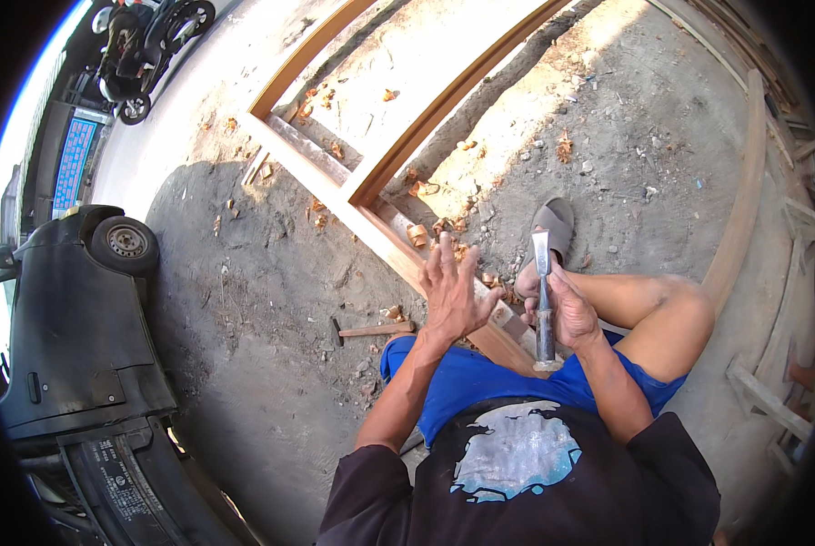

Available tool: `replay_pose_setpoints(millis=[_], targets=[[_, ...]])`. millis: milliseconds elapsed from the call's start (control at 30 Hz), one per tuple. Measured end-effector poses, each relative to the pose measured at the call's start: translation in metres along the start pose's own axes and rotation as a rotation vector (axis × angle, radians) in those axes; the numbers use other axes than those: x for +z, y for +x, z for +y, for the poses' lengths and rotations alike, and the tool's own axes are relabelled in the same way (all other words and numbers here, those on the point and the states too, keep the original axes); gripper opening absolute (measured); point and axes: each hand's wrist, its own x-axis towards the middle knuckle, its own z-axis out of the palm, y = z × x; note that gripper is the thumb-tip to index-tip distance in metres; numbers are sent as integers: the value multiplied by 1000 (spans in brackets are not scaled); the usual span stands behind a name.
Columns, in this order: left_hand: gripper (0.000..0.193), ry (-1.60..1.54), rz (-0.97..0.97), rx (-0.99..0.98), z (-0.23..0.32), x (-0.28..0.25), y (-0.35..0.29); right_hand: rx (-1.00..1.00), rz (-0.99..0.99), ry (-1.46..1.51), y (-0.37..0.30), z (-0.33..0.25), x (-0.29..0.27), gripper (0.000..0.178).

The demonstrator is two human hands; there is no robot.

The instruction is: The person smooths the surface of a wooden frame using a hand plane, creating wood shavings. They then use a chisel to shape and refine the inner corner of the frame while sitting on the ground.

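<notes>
My right hand [573, 311] holds a chisel [543, 305] upright, with its wide metal blade pointing up and away from me and the handle end down by my lap. My left hand [455, 298] is open, fingers spread, over the near rail of a wooden frame [385, 238]. Whether its palm touches the wood cannot be made out. The rail runs from between my legs toward the far left, and two brown grooved members join it at the far side. A small hammer [376, 329] with a wooden handle lies on the ground left of the rail.
Curled wood shavings [417, 235] lie along the frame. A sandaled foot [553, 227] rests beyond the chisel. A dark vehicle [80, 318] stands at the left, with a motorcycle [144, 55] farther off. Planks and timber [744, 182] line the right side.
</notes>
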Motion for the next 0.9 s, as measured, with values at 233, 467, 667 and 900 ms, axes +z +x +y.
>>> replay_pose_setpoints(millis=[233,467,667,900], targets=[[84,418,12,-736,-197,51,77,72,149,-797,23,25,-10,46],[77,397,47,-856,-230,37,137,-234,11,-1007,47,15,10,76],[59,-334,686,-597,-270,14,103,223,52,-886,26,34,-2,84],[35,-978,766,-891,-274,104,54,-148,-215,-1328,65,44,40,77]])
